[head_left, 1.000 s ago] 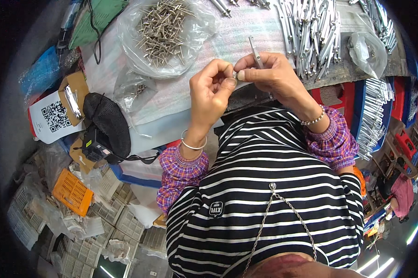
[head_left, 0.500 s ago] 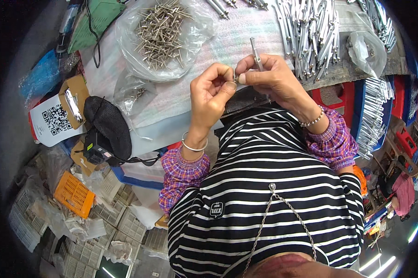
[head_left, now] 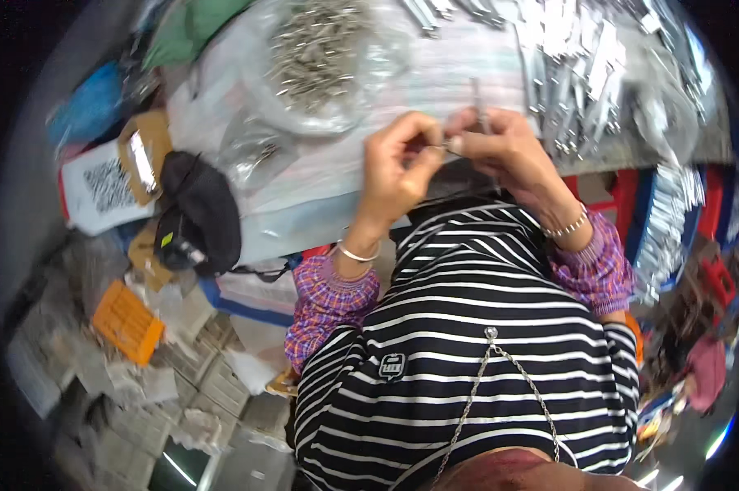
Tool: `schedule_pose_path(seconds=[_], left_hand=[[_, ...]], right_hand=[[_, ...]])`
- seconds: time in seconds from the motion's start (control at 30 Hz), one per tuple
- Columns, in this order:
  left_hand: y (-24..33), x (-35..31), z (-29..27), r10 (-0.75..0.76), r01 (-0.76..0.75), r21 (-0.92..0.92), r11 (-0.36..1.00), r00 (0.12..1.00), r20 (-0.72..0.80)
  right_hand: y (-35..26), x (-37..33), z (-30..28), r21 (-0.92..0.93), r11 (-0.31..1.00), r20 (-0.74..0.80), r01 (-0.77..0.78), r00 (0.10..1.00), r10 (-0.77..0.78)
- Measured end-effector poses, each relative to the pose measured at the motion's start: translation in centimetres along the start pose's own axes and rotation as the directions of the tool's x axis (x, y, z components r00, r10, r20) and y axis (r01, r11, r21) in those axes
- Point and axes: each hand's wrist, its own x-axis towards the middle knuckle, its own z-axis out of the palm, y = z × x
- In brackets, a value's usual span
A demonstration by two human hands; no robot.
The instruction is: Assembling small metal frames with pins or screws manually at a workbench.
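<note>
Over the table's near edge, my right hand (head_left: pixel 517 155) is closed round a thin silver metal bar (head_left: pixel 478 102), which stands up between its fingers. Thumb and forefinger of my left hand (head_left: pixel 398 172) pinch together right beside the right fingertips. A tiny metallic piece seems to sit where the fingertips meet, too small and blurred to name. Beyond my left hand lies an open clear plastic bag of metal pins (head_left: pixel 316 61). A pile of similar silver bars (head_left: pixel 570 78) rests on the table to the right.
A smaller plastic bag (head_left: pixel 255 155) lies left, near a black mesh pouch (head_left: pixel 202 217) and a white card with a square code (head_left: pixel 99 192). At right are another plastic bag (head_left: pixel 664 119) and a blue bin of metal parts (head_left: pixel 668 217). An orange basket (head_left: pixel 128 323) sits low left.
The whole view has shifted and blurred, with table and hands appearing slightly right and lower. Both hands keep nearly the same pose, fingertips together, the bar still in the right hand.
</note>
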Motion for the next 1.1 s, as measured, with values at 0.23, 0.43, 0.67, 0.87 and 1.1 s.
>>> schedule_pose_path(seconds=[0.23,0.43,0.67,0.87,1.1], left_hand=[[-0.8,0.1,0.4,0.177,-0.166,0.138,0.976,0.982,-0.065],[-0.2,-0.5,0.4,0.354,-0.302,0.3,0.905,0.925,-0.136],[-0.2,-0.8,0.6,0.507,-0.409,0.375,0.832,0.834,-0.217],[-0.3,-1.0,0.5,0.577,-0.439,0.456,0.774,0.785,-0.225],[-0.4,-1.1,0.5,0.596,-0.438,0.499,0.748,0.774,-0.214]], right_hand=[[0.2,-0.3,0.1,-0.179,0.983,-0.092,0.036,0.994,-0.053],[0.8,0.0,0.7,-0.115,0.987,-0.09,0.115,0.988,-0.125],[1.0,-0.1,1.1,-0.035,0.992,-0.133,0.118,0.984,-0.122],[0.9,-0.2,1.5,-0.033,0.994,-0.137,0.106,0.985,-0.109],[1.1,-0.1,1.4,-0.043,0.993,-0.136,0.108,0.984,-0.113]])
